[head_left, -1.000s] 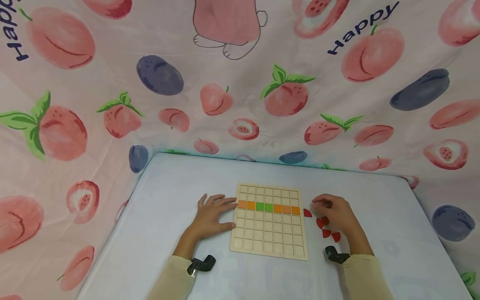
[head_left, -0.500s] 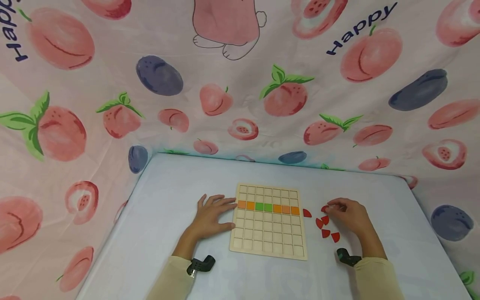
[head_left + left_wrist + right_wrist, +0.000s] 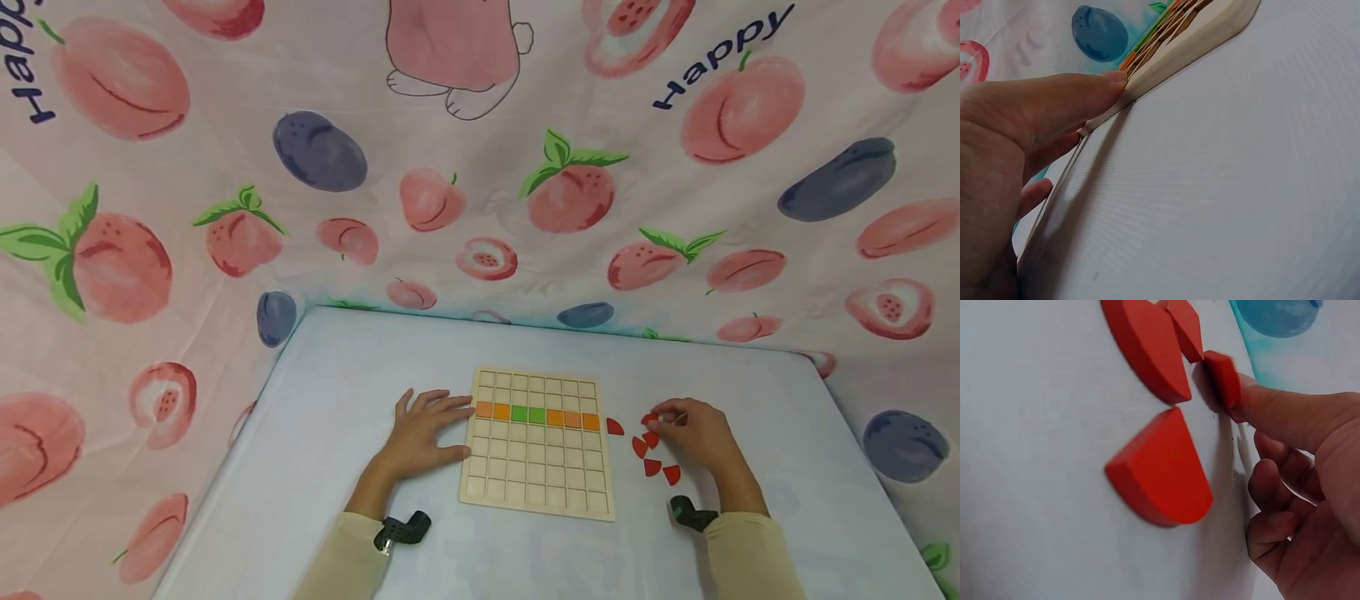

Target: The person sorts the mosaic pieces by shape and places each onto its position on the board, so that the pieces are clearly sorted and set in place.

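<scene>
A wooden grid board lies on the white table, one row filled with orange and green squares. My left hand has its fingers spread, fingertips and thumb at the board's left edge. In the left wrist view, the thumb lies against the board's side. To the right of the board, my right hand pinches a red quarter-circle block, which is tilted up at the fingertips. Other red quarter-circle blocks lie flat close by, several of them below and left of the hand.
One red block sits right beside the board's right edge, by the coloured row. A fruit-patterned cloth hangs behind and at the sides of the table. Each wrist wears a black camera.
My right hand has drawn back to the right from near the board and now holds a red block at the top of the group. The left hand has stayed in place.
</scene>
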Demonstrator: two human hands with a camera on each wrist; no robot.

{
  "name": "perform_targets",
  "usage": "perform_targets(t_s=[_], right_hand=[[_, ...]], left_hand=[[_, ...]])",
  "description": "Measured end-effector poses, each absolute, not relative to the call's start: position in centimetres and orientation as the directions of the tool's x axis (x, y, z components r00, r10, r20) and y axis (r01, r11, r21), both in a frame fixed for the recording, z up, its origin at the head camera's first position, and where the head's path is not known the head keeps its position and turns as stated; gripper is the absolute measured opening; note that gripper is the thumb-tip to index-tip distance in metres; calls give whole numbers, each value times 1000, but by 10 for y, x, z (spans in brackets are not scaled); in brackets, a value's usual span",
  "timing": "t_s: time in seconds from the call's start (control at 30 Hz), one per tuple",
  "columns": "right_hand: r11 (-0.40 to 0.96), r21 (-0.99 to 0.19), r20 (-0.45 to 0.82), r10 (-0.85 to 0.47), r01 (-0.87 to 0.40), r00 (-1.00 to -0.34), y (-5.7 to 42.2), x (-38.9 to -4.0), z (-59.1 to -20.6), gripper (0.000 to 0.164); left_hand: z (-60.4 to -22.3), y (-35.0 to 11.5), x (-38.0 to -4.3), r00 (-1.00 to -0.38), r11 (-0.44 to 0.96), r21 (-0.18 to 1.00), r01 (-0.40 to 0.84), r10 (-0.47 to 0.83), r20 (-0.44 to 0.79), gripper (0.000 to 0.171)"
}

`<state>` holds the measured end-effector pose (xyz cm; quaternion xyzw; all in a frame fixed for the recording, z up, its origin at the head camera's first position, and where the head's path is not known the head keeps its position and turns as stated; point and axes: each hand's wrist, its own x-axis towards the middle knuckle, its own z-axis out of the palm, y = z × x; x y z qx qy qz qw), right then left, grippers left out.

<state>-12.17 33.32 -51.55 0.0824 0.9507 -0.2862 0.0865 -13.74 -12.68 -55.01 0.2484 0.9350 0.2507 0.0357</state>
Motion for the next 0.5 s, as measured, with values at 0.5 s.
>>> perform_targets(t_s=[0.5], right_hand=[[809,-571,-147,70,142,-987,319,-125,-515,22]], left_hand=[[-549,-127,-137,-875,749,493,443,481,57,66]])
